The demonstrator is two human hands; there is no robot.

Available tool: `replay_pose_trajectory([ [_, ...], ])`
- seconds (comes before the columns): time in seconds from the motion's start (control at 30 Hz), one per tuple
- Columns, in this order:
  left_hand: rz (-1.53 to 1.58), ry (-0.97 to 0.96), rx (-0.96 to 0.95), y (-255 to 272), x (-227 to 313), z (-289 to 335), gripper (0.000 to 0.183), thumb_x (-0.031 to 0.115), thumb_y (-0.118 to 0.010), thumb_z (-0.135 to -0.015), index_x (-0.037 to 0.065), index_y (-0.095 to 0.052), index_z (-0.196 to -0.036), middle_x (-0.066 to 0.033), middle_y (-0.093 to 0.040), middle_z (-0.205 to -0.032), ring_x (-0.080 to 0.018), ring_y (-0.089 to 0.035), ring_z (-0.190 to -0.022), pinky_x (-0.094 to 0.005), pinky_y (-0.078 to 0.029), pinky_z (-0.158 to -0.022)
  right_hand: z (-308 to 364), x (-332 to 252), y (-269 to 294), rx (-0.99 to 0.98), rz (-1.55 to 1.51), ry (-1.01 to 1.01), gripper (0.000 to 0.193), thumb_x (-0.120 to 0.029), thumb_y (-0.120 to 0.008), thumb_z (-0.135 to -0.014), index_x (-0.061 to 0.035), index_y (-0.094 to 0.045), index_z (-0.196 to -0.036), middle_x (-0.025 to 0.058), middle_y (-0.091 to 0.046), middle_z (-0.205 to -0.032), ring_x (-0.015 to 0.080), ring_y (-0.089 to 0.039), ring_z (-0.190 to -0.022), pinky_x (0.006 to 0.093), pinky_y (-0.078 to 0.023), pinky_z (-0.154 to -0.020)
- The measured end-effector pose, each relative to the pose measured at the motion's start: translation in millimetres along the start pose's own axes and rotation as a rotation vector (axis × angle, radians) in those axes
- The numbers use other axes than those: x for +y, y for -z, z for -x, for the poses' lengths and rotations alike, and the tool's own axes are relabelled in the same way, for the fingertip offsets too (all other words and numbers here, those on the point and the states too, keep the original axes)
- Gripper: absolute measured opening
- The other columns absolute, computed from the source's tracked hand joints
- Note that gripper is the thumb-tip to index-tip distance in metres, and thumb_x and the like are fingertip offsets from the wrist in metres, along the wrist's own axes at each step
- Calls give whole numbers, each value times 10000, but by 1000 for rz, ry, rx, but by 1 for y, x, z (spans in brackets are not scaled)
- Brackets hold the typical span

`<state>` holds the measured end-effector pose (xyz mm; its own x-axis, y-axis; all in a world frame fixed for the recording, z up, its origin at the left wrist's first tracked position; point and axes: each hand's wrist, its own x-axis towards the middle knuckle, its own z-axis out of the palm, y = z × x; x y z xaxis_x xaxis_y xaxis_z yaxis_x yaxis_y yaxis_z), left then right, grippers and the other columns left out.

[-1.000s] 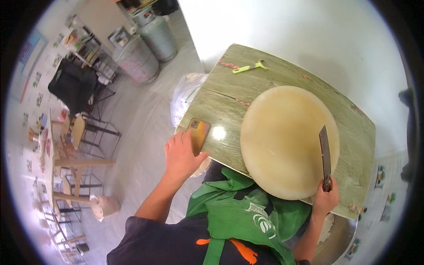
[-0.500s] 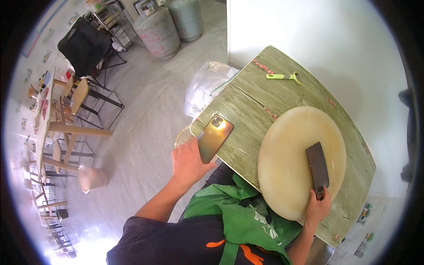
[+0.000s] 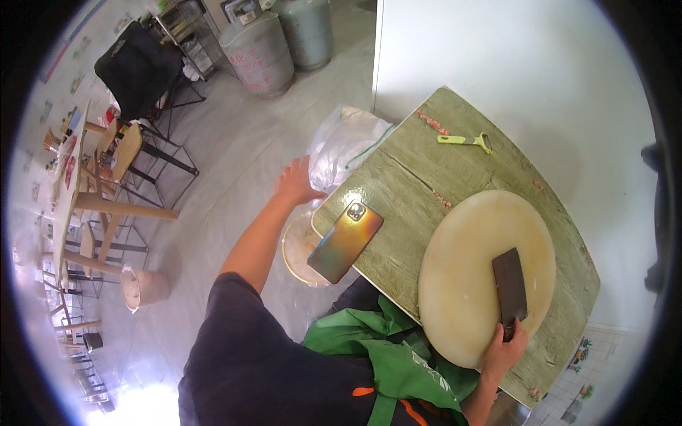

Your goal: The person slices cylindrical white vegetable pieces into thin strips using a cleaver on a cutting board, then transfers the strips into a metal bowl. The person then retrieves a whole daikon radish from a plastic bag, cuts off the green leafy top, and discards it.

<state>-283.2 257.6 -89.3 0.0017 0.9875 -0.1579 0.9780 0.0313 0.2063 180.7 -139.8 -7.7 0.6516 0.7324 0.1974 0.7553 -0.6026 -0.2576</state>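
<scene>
My left hand (image 3: 294, 183) is off the table's left corner with its fingers stretched out and holding nothing. It is nearest to a clear plastic bag (image 3: 344, 145) standing on the floor; whether they touch I cannot tell. A phone (image 3: 346, 243) with a shiny gold back lies at the table's edge, part of it jutting past the rim. My right hand (image 3: 506, 349) is closed around the handle of a dark cleaver (image 3: 509, 287). The blade rests flat on a round, cream-coloured cutting board (image 3: 462, 284). Beyond the board lies a green peeler (image 3: 465, 140).
The green wood-patterned table (image 3: 398, 206) stands against a white wall panel (image 3: 497, 57). Below its left corner is a round tub (image 3: 298, 248). Gas cylinders (image 3: 259, 60), a black folding chair (image 3: 138, 71), stools and a pinkish bucket (image 3: 144, 287) occupy the left side.
My left hand has let go of the phone and moved up and away toward the plastic bag. The phone stays at the table's edge. My right hand still grips the cleaver.
</scene>
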Motion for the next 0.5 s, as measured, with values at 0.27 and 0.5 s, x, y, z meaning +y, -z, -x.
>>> replay_pose_trajectory([
  [0.27,264,189,193,-66,-28,-130,279,236,-532,-971,79,-695,-1136,-202,-697,-1178,-349,-671,-1105,-426,-539,-959,9,2,-12,168,29,99,435,-181,-759,-871,2,-668,-1255,170,-634,-1129,371,-608,-1045,453,-504,-896],
  [0.5,-411,58,155,8,-106,-177,192,190,-650,-878,100,-745,-1018,-113,-731,-1029,-259,-696,-935,-391,-566,-859,9,0,-11,166,39,92,421,-205,-744,-893,-17,-672,-1263,181,-636,-1161,380,-614,-1055,452,-515,-890],
])
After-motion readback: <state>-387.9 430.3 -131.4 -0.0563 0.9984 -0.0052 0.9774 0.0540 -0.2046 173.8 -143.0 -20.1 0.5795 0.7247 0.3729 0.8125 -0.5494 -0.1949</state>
